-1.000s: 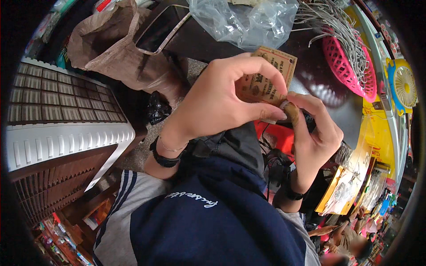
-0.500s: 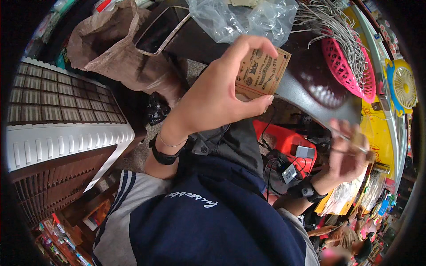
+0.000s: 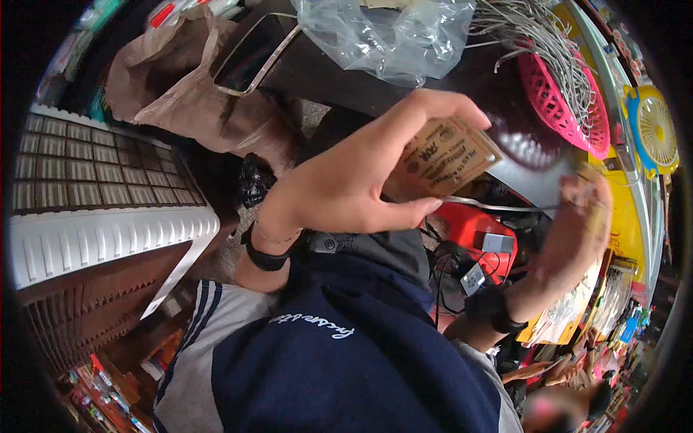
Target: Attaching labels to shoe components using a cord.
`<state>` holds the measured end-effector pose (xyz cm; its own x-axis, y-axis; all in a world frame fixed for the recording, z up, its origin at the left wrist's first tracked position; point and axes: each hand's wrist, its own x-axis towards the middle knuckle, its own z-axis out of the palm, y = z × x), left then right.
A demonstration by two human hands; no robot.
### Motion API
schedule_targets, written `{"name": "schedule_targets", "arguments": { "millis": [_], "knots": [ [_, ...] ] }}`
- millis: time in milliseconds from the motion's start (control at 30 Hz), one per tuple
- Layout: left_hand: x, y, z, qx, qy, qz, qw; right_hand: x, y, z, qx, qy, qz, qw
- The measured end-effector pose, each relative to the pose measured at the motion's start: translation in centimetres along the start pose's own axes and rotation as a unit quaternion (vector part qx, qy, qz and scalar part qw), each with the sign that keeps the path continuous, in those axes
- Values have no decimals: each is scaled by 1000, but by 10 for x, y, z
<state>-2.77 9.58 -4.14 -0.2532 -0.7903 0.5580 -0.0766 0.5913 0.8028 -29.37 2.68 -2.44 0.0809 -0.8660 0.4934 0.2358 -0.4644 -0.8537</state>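
Observation:
My left hand (image 3: 368, 169) is closed around a brown printed card (image 3: 447, 155), its thumb below and its fingers curled over the top. Whether this is one card or a small stack, I cannot tell. A thin pale grey cord (image 3: 498, 207) stretches from beside the card across to my right hand (image 3: 585, 206). That hand is raised and smeared by motion, its fingers drawn together at the cord's far end. Something yellowish-brown blurs at its fingertips, too unclear to name.
Many grey cords (image 3: 534, 32) spill over a pink basket (image 3: 552, 108) on the dark table. A clear plastic bag (image 3: 393, 43) lies beside it. Below are a red stool (image 3: 462, 227) with wired devices, a brown sack (image 3: 195, 108) and a white-and-brown air cooler (image 3: 108, 231). A yellow-blue fan (image 3: 653, 130) stands right.
My left hand and the card have shifted down and right, and the card has tilted. My right hand has turned and risen; the cord between the hands now runs nearly level.

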Motion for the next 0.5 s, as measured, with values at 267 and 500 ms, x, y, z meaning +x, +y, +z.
{"name": "schedule_targets", "arguments": {
  "millis": [267, 500],
  "knots": [
    [6, 4, 8, 51, 1, 73, 996, -15, -3, 75, -34, -69, 127, 989],
    [3, -3, 0, -8, 21, 81, 996, -23, -16, 84, -5, -77, 92, 993]
  ]
}}
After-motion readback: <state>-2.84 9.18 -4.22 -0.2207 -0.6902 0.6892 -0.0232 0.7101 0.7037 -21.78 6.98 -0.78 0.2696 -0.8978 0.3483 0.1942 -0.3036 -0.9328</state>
